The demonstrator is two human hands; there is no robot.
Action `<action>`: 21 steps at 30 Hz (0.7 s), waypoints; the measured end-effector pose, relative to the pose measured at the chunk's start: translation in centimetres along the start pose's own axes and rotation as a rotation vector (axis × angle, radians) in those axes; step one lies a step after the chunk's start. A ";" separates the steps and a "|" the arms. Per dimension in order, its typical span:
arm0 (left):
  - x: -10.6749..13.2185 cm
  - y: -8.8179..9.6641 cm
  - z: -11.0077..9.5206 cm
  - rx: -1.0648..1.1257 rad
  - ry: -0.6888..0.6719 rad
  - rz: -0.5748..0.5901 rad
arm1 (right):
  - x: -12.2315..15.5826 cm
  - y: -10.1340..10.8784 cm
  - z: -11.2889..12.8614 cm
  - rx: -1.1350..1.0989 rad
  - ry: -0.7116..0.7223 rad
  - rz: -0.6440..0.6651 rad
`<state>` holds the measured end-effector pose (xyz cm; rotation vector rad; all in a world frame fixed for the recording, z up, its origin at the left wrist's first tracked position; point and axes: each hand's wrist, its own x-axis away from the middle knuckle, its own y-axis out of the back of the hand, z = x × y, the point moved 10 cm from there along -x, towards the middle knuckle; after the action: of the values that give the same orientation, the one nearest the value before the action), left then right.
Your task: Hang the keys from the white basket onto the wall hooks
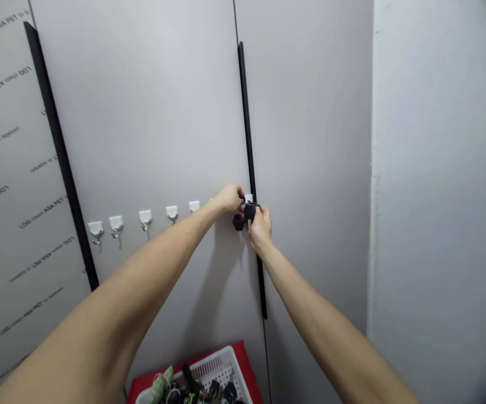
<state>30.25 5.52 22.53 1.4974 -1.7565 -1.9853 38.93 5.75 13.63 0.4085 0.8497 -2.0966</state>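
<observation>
Both hands meet at a bunch of keys (250, 211) with black heads, in front of the grey cabinet door (154, 112). My right hand (262, 229) is closed round the keys from the right; a metal blade points down below one black head. A second black piece (238, 222) hangs just left of it. My left hand (227, 198) pinches a small dark ring-like part at the top of the bunch. Right behind the fingers shows a white adhesive hook (248, 198), mostly covered, so I cannot tell whether the keys touch it.
Several more white hooks, such as the leftmost hook (96, 230), run in a row across the door. Long black handles (246, 112) stand along the door edges. Below, a white plastic basket (235, 367) of keys and small items rests on a red surface (249, 370). A pale wall (440, 168) is at right.
</observation>
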 end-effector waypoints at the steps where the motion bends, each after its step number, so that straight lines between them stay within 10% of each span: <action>1: 0.1 -0.3 0.3 -0.004 0.025 0.022 | 0.2 -0.2 0.0 -0.054 -0.025 0.020; 8: 0.6 -0.1 1.6 0.002 0.076 0.026 | 1.6 -0.5 1.0 -0.293 -0.217 0.140; 21: 0.9 2.2 4.8 0.368 0.184 -0.138 | -1.0 -6.2 7.6 0.013 -0.034 0.401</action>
<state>25.36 7.56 22.99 1.8864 -2.0672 -1.5720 34.66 3.77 22.29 0.5037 0.6712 -1.7336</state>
